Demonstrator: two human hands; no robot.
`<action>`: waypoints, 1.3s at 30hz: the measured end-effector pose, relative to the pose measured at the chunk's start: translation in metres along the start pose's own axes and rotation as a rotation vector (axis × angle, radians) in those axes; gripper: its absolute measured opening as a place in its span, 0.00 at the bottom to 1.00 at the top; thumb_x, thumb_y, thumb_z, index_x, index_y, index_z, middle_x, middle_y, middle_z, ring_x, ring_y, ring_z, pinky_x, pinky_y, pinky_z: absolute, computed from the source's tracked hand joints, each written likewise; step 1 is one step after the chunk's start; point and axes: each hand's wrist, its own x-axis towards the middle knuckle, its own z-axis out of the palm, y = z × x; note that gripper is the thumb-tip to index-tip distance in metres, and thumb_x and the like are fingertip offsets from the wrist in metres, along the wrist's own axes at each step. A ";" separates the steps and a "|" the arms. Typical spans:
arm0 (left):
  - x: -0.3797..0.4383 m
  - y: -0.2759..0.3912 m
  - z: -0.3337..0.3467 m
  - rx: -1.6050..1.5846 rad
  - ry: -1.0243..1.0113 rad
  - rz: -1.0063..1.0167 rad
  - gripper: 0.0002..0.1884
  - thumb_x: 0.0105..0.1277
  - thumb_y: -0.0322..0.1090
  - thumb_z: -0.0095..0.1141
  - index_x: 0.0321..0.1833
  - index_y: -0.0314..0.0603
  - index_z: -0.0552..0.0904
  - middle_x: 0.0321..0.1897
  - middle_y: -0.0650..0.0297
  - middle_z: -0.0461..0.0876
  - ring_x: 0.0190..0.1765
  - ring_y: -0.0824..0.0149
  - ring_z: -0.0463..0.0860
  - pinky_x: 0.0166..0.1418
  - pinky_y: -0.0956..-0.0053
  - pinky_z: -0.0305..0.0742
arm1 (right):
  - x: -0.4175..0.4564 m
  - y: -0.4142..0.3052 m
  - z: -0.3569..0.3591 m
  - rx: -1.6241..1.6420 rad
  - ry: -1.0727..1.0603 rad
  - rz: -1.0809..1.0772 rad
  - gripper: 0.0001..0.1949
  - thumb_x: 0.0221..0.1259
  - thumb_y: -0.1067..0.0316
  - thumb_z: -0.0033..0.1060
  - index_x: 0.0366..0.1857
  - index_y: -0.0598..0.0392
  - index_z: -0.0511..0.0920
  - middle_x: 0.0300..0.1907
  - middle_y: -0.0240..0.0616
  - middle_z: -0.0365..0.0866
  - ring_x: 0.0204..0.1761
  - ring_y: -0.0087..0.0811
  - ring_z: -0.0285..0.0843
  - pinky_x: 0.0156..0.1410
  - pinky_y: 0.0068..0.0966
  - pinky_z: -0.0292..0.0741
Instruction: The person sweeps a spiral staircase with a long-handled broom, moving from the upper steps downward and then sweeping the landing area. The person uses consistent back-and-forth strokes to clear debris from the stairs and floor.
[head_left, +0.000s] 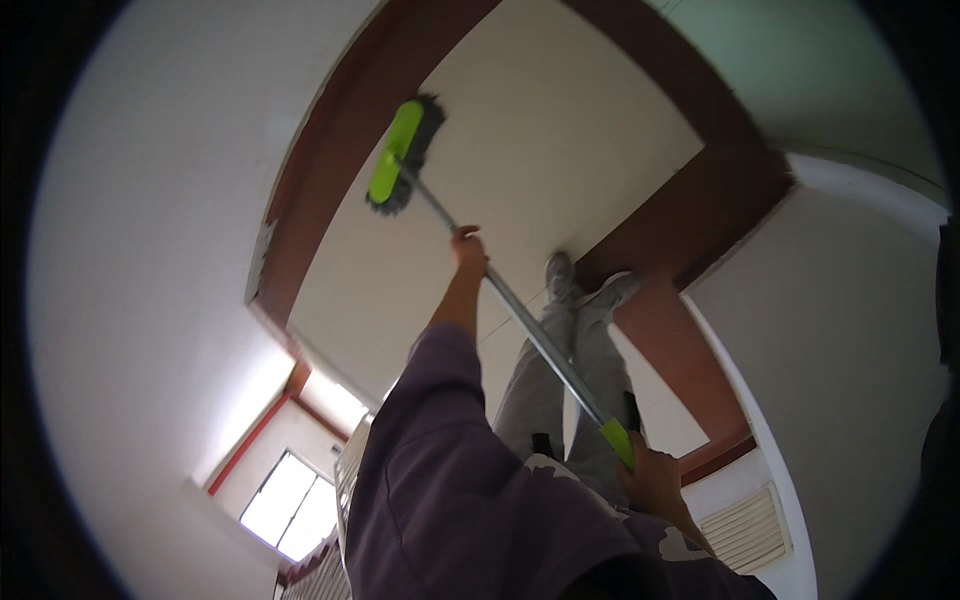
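Note:
A mop with a long metal pole (536, 334) runs slantwise across the view. Its green oval head (396, 152), fringed with dark grey fibre, lies near the brown border of the pale floor (525, 127). My left hand (469, 249) is closed around the upper part of the pole, towards the head. Lower down, my right hand (649, 474) grips the green end (618, 442) of the pole, near my body. The fingers of both hands are partly hidden.
White walls (165, 187) stand on the left and right, with a brown border (322, 180) along the floor. My grey shoes (561, 276) stand by a brown floor band. A bright window (289, 502) and a metal railing (346, 472) are at lower left, a louvred panel (746, 529) at lower right.

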 end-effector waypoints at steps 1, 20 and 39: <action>0.011 -0.005 -0.005 -0.102 0.038 0.018 0.17 0.58 0.21 0.38 0.41 0.51 0.79 0.19 0.59 0.73 0.12 0.64 0.72 0.15 0.68 0.70 | 0.001 -0.003 -0.019 -0.056 0.004 -0.018 0.20 0.57 0.58 0.55 0.50 0.54 0.66 0.23 0.48 0.79 0.28 0.49 0.80 0.33 0.46 0.73; -0.259 0.125 0.292 0.067 -0.467 0.120 0.13 0.56 0.30 0.55 0.44 0.47 0.72 0.43 0.46 0.74 0.50 0.43 0.71 0.51 0.55 0.71 | -0.180 0.023 -0.325 -0.182 0.393 0.111 0.21 0.61 0.57 0.59 0.58 0.49 0.74 0.29 0.50 0.82 0.27 0.55 0.76 0.32 0.45 0.74; 0.172 0.250 0.095 -0.520 0.102 -0.037 0.16 0.56 0.20 0.41 0.46 0.46 0.69 0.21 0.64 0.68 0.17 0.70 0.68 0.21 0.72 0.73 | 0.238 -0.081 -0.428 -0.369 0.124 -0.446 0.27 0.62 0.54 0.53 0.67 0.41 0.63 0.20 0.37 0.74 0.18 0.36 0.75 0.23 0.35 0.71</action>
